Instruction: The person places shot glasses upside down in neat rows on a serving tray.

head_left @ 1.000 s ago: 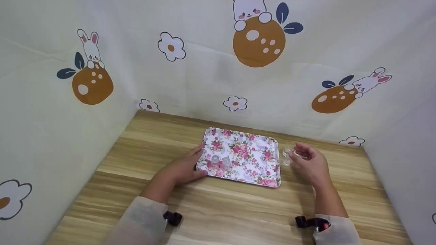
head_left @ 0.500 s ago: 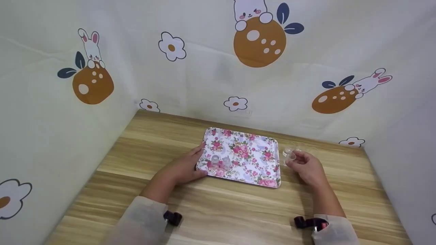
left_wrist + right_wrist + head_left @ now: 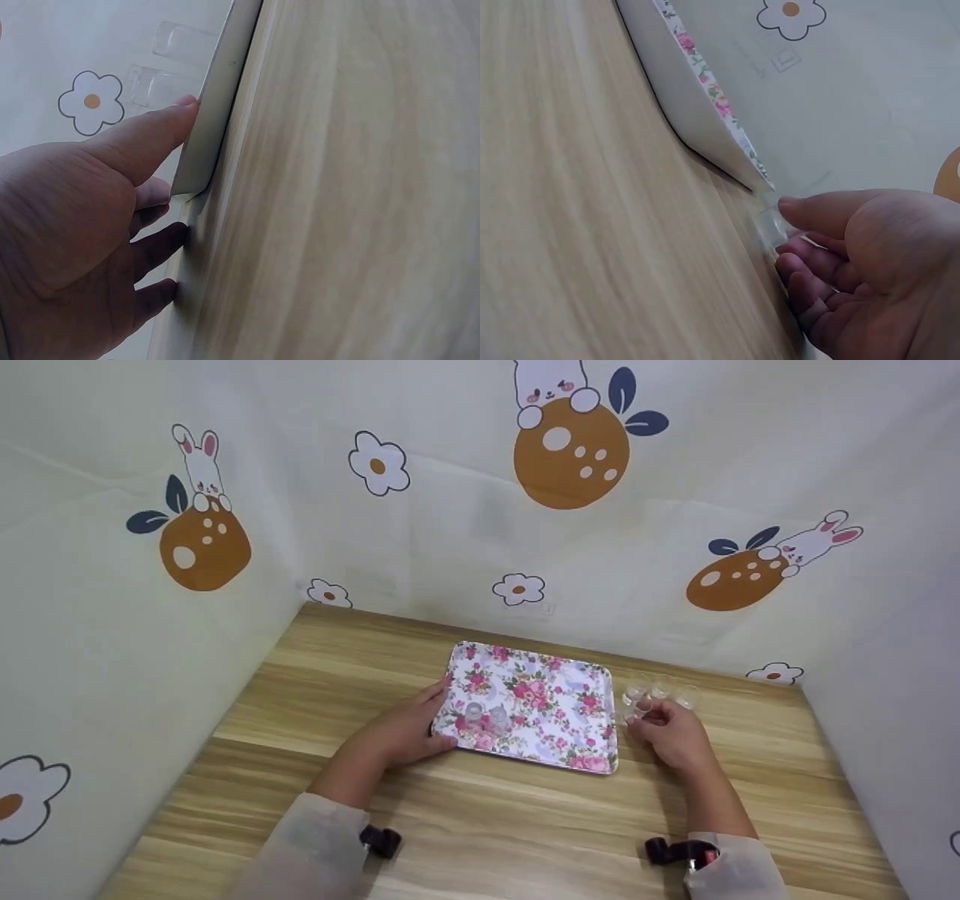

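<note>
A white tray with a pink rose print [image 3: 555, 720] lies on the wooden table. Near its left front corner stand two small clear cups, a left one [image 3: 474, 714] and a right one [image 3: 498, 718]. My left hand [image 3: 412, 729] grips that corner, thumb at the front rim and fingers along the left side; the left wrist view shows the thumb [image 3: 154, 135] against the rim. Just off the tray's right edge, my right hand [image 3: 675, 733] pinches a small clear cup [image 3: 771, 225] between thumb and fingers, low by the tabletop.
Several more clear cups stand behind my right hand, among them a middle cup [image 3: 660, 688] and a right-hand cup [image 3: 686, 697]. Behind the table [image 3: 510, 825] rises a pale cloth wall [image 3: 442, 540] with rabbit and flower prints, which also closes off both sides.
My right hand has moved slightly left and toward me, from the back cups to the front cup beside the tray. My left hand and the tray have stayed put.
</note>
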Action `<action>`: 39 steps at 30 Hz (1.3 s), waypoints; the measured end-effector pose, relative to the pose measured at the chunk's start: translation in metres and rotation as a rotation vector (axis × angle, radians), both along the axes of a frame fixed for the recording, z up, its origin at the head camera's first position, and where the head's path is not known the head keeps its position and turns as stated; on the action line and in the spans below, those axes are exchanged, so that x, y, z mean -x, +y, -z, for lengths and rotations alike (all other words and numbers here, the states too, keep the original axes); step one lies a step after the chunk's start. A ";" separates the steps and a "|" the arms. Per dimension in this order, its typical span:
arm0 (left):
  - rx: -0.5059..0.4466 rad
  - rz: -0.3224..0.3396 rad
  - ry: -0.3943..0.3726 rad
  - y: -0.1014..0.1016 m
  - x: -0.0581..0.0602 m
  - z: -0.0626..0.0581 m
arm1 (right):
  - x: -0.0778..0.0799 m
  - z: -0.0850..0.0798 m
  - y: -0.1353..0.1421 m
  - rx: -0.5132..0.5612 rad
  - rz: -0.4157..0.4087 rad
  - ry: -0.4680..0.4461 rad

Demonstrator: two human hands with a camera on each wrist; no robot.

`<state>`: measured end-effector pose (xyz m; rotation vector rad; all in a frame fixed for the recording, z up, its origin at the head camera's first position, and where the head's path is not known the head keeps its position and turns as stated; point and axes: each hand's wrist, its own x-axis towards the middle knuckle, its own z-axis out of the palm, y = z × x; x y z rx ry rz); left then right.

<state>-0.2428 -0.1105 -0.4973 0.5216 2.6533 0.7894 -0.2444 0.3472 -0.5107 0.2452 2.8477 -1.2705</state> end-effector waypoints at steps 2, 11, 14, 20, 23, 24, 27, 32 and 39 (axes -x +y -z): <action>0.004 -0.002 0.000 0.000 0.000 0.000 | 0.000 -0.003 -0.001 0.006 0.015 0.004; -0.008 -0.006 0.001 -0.001 0.000 -0.001 | -0.001 -0.018 -0.021 0.173 -0.008 0.076; -0.002 -0.004 0.008 -0.002 0.000 0.002 | -0.002 -0.021 -0.033 0.233 -0.043 0.095; -0.003 -0.006 -0.002 -0.003 0.000 0.002 | -0.003 -0.022 -0.059 0.324 -0.104 0.080; -0.007 -0.006 -0.006 -0.003 -0.001 0.001 | -0.003 -0.022 -0.072 0.341 -0.131 0.087; -0.007 -0.007 -0.009 -0.003 -0.001 0.000 | -0.003 -0.022 -0.076 0.348 -0.141 0.089; -0.011 -0.010 -0.012 -0.002 -0.001 0.000 | -0.002 -0.023 -0.087 0.376 -0.168 0.100; -0.012 -0.010 -0.010 -0.002 -0.001 0.002 | 0.000 -0.025 -0.103 0.402 -0.208 0.106; -0.002 -0.012 -0.009 -0.001 0.000 0.002 | 0.001 -0.027 -0.126 0.402 -0.229 0.119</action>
